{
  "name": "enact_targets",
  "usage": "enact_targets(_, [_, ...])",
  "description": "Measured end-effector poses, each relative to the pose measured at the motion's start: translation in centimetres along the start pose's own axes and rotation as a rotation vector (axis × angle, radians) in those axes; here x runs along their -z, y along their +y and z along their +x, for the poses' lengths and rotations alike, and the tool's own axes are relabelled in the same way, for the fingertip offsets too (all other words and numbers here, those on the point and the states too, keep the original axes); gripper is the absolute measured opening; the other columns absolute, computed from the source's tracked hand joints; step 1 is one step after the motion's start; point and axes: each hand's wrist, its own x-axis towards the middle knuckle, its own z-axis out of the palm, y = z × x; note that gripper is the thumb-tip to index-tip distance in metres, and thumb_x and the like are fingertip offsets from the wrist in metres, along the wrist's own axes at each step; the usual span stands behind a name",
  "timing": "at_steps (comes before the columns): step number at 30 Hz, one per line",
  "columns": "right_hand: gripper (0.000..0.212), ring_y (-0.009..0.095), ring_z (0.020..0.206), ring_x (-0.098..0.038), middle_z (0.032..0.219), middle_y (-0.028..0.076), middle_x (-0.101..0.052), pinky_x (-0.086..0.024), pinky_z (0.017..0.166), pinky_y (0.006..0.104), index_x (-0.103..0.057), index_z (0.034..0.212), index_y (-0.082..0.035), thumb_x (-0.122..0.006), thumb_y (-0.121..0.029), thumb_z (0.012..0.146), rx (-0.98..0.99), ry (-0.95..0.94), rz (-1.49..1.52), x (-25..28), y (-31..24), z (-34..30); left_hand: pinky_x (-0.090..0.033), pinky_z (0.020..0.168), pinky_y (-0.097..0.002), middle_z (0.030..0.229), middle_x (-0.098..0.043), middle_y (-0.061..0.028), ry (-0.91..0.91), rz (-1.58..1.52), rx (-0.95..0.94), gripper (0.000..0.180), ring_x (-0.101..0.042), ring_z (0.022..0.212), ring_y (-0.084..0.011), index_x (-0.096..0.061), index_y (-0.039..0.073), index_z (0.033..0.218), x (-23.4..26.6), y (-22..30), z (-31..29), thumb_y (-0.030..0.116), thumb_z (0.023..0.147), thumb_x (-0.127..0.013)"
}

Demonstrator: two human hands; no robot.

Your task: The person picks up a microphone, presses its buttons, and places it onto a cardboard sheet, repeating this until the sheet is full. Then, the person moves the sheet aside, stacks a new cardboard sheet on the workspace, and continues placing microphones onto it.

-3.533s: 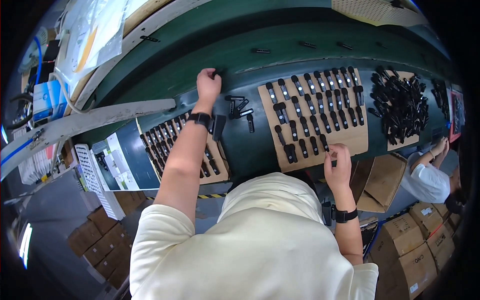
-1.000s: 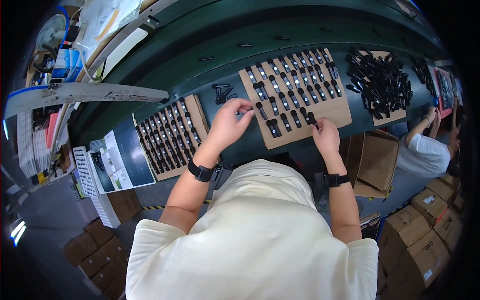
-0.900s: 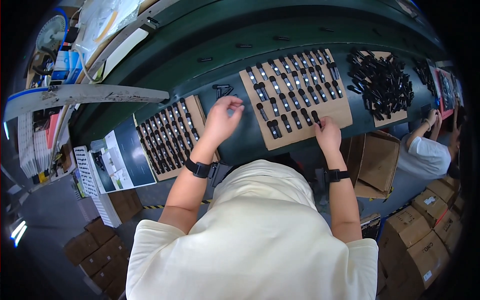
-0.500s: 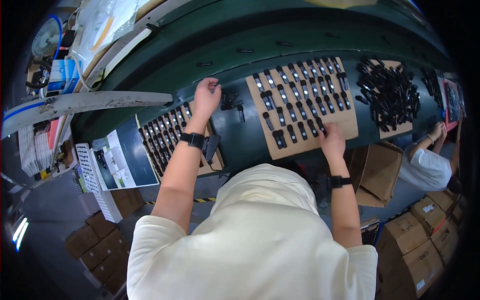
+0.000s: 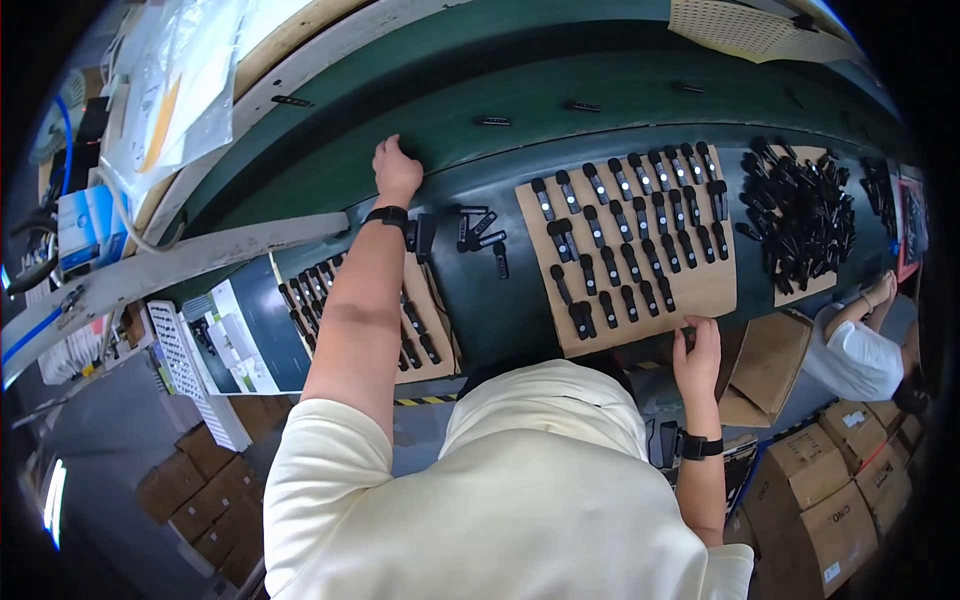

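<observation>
My left hand (image 5: 397,172) reaches over the green conveyor belt (image 5: 440,140). Its fingers are curled down; whatever they hold is hidden. My right hand (image 5: 698,360) is just off the near edge of a brown cardboard sheet (image 5: 700,298), thumb and fingers apart, with nothing seen in it. Rows of small black clip-on microphones (image 5: 620,178) with rounded tops and pale dots cover most of that sheet. Between the sheet and my left forearm lie several loose black pieces (image 5: 486,240) on the dark tabletop. A second sheet of microphones (image 5: 418,330) is partly hidden by my left arm.
Single black pieces (image 5: 583,106) lie spaced along the belt. A big heap of black pieces (image 5: 800,215) covers another sheet at right. A pale metal arm (image 5: 250,237) crosses at left. An open carton (image 5: 765,365) stands by my right hand; a co-worker (image 5: 860,350) sits beyond it.
My left hand has moved away onto the belt, over where a black piece lay. The right hand has let go of a microphone on the sheet and drawn back toward me. The view has shifted slightly.
</observation>
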Motion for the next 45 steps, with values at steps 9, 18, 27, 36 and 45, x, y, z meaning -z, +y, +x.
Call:
enact_targets(9, [0.025,0.031,0.087,-0.057,0.103,0.016,-0.058,-0.048,0.075,0.0358,-0.058,0.105,-0.002,-0.064,0.004,0.081,0.200,0.016,0.182,1.7,-6.6,2.9,-0.052,0.083,-0.0379,0.097,-0.069,-0.0146,-0.081,-0.397,0.003,0.023,-0.065,0.091,-0.0259,-0.071,0.004,0.103,-0.4,-0.3,-3.4,0.009,0.082,-0.065])
enact_targets(18, [0.035,0.023,0.093,-0.058,0.110,0.013,-0.059,-0.048,0.081,0.0315,-0.059,0.115,-0.001,-0.067,0.003,0.081,0.403,0.068,0.529,5.9,-16.2,5.0,-0.048,0.076,-0.0232,0.093,-0.065,-0.0010,-0.553,-1.356,-0.021,0.029,-0.058,0.082,-0.0069,-0.063,0.001,0.113,18.0,13.1,-19.4,-0.001,0.085,-0.069])
enact_targets(27, [0.038,0.025,0.086,-0.060,0.101,0.011,-0.062,-0.048,0.079,0.0330,-0.061,0.109,-0.002,-0.075,0.002,0.074,0.597,-0.038,0.719,7.7,-17.1,2.2,-0.050,0.083,-0.0328,0.098,-0.065,-0.0107,-0.419,-1.239,-0.654,0.025,-0.062,0.092,-0.0212,-0.066,0.002,0.100,24.8,16.3,-24.8,-0.002,0.077,-0.073])
enact_targets(36, [0.030,0.026,0.080,-0.059,0.090,0.010,-0.064,-0.047,0.073,0.0338,-0.064,0.100,-0.002,-0.075,0.003,0.073,0.668,0.040,0.692,8.6,-16.6,0.5,-0.049,0.082,-0.0341,0.096,-0.065,-0.0100,-0.459,-1.267,-0.652,0.023,-0.062,0.086,-0.0233,-0.067,0.003,0.099,26.3,16.8,-26.3,0.003,0.077,-0.074])
enact_targets(45, [0.032,0.019,0.083,-0.059,0.096,0.009,-0.062,-0.047,0.073,0.0292,-0.062,0.104,-0.002,-0.075,0.003,0.075,0.539,-0.026,0.790,8.7,-16.7,-0.4,-0.047,0.081,-0.0363,0.096,-0.064,-0.0107,-0.463,-1.015,-0.737,0.023,-0.060,0.089,-0.0260,-0.065,0.004,0.097,26.5,15.9,-26.2,0.005,0.076,-0.076])
